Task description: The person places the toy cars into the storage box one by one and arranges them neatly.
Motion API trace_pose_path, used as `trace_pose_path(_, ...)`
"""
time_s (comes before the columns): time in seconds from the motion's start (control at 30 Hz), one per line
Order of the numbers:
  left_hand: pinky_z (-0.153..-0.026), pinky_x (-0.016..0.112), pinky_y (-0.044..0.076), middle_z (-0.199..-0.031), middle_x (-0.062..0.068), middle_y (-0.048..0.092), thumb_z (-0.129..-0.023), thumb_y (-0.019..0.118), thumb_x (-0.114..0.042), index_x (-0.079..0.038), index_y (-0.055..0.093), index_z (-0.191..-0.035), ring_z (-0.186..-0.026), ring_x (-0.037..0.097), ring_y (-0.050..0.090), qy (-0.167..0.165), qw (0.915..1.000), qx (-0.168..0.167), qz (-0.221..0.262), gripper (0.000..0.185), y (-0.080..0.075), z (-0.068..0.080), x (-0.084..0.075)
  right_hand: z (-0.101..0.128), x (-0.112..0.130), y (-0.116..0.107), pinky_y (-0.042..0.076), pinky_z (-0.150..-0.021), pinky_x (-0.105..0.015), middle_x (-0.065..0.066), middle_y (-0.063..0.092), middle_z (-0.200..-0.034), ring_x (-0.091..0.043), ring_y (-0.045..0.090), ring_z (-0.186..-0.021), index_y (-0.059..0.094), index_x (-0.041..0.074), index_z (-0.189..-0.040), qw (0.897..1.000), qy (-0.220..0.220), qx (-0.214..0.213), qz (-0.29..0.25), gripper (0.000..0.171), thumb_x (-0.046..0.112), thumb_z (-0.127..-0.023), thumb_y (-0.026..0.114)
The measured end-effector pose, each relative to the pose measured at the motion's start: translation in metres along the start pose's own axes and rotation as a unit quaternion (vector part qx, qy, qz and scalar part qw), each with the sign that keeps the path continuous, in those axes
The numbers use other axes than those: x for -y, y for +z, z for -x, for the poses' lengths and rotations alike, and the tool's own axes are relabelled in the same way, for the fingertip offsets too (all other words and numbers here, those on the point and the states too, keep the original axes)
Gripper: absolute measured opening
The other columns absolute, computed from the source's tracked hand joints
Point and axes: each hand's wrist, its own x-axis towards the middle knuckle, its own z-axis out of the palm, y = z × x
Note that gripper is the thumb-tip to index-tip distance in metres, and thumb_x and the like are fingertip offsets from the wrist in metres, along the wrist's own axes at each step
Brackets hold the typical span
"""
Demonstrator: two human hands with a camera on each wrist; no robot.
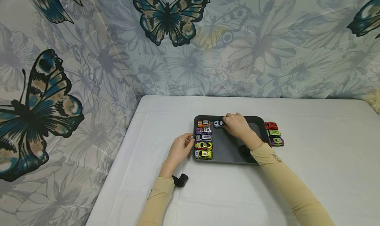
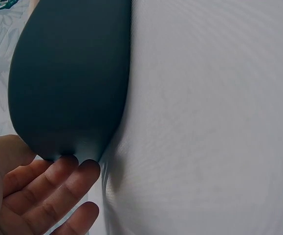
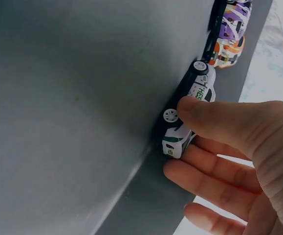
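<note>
My right hand pinches a white toy car between thumb and fingers at the far side of the dark grey tray. In the right wrist view the car stands tilted against the tray wall, its wheels toward the camera. My left hand is at the tray's left edge; in the left wrist view its bent fingertips touch the outer wall. Several toy cars form a column along the tray's left side, from an orange car at the far end to a lime-yellow car at the near end.
Beyond the tray's right edge, on the white tablecloth, stand a red car, a lime-green car and a purple-and-green car. Behind the table is a wall covering patterned with butterflies and flowers.
</note>
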Motion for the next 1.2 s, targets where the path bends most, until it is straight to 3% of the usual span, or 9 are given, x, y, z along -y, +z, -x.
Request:
trace_pose_path(0.53, -0.06, 0.022, 0.047, -0.085, 0.006, 0.065, -0.092, 0.057, -0.012, 0.002, 0.062, -0.114, -0.067, 0.009, 0.058, -0.002, 1.0, -0.001, -0.006, 0.026, 0.001, -0.001, -0.001, 0.004, -0.001, 0.0, 0.044, -0.058, -0.038, -0.012, 0.06, -0.081, -0.025, 0.059, -0.069, 0.064, 0.001, -0.087, 1.0, -0.005, -0.019, 0.011, 0.022, 0.014, -0.074, 0.077)
trace_pose_path(0.8, -0.059, 0.022, 0.047, -0.085, 0.005, 0.065, -0.092, 0.057, -0.013, 0.001, 0.062, -0.113, -0.066, 0.008, 0.057, -0.005, 1.0, -0.003, -0.007, 0.025, 0.001, -0.001, -0.001, 0.011, -0.007, -0.011, 0.043, -0.06, -0.039, -0.01, 0.06, -0.082, -0.024, 0.06, -0.071, 0.065, 0.002, -0.09, 1.0, 0.005, -0.025, -0.005, 0.025, 0.019, -0.076, 0.077)
trace_pose_path(1.03, -0.061, 0.023, 0.049, -0.086, 0.007, 0.065, -0.092, 0.056, -0.012, 0.002, 0.062, -0.113, -0.068, 0.01, 0.06, 0.003, 1.0, -0.005, 0.0, 0.026, 0.001, 0.0, -0.001, 0.026, -0.017, -0.026, 0.044, -0.061, -0.041, -0.011, 0.061, -0.084, -0.026, 0.061, -0.073, 0.066, 0.001, -0.091, 0.997, -0.006, -0.071, -0.036, 0.023, 0.014, -0.075, 0.077)
trace_pose_path(1.2, -0.06, 0.023, 0.048, -0.086, 0.006, 0.065, -0.092, 0.056, -0.012, 0.002, 0.062, -0.114, -0.068, 0.01, 0.06, -0.001, 1.0, -0.003, -0.002, 0.026, 0.001, 0.001, -0.001, 0.042, -0.028, -0.034, 0.044, -0.059, -0.041, -0.011, 0.061, -0.083, -0.026, 0.061, -0.072, 0.066, -0.001, -0.091, 0.995, -0.021, -0.097, -0.029, 0.023, 0.01, -0.073, 0.077)
